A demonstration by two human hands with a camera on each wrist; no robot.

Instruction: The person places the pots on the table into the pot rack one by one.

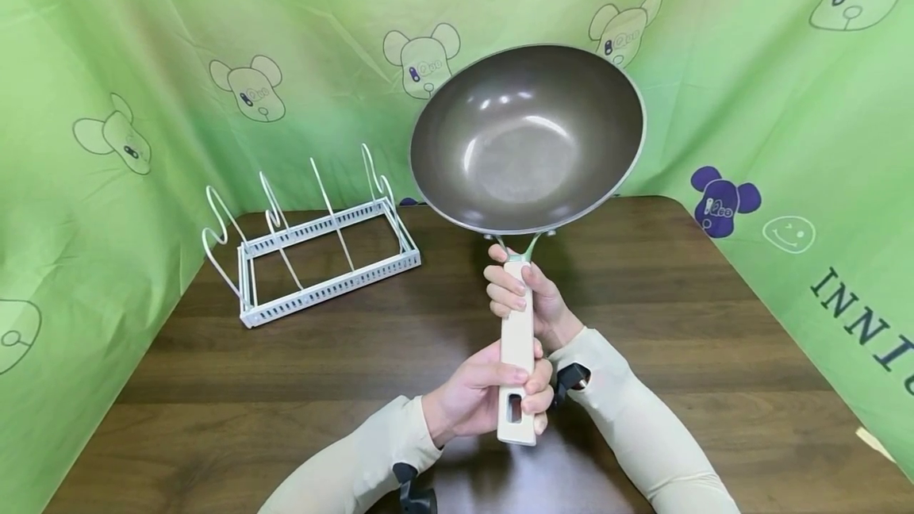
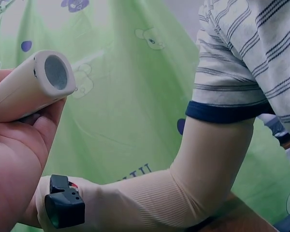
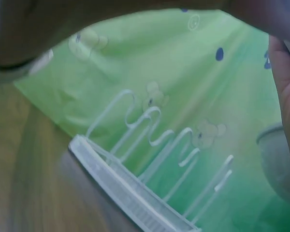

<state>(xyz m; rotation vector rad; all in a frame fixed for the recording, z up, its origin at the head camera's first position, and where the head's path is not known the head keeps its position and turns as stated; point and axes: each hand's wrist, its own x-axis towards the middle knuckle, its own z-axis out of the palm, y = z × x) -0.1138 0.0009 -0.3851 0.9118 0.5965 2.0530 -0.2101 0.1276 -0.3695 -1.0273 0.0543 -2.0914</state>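
Note:
A deep frying pan with a dark grey-brown inside is held up over the table, its bowl tilted toward me. Its cream handle points down and toward me. My left hand grips the handle near its lower end, thumb across the front by the hanging hole. Higher up, my right hand wraps the handle just below the metal bracket. In the left wrist view the handle's end sticks out of the left hand. Part of the pan's outside shows at the right wrist view's edge.
A white metal rack with upright wire dividers stands on the left of the brown wooden table; the right wrist view also catches the rack. Green cloth printed with bear faces hangs around the back and sides.

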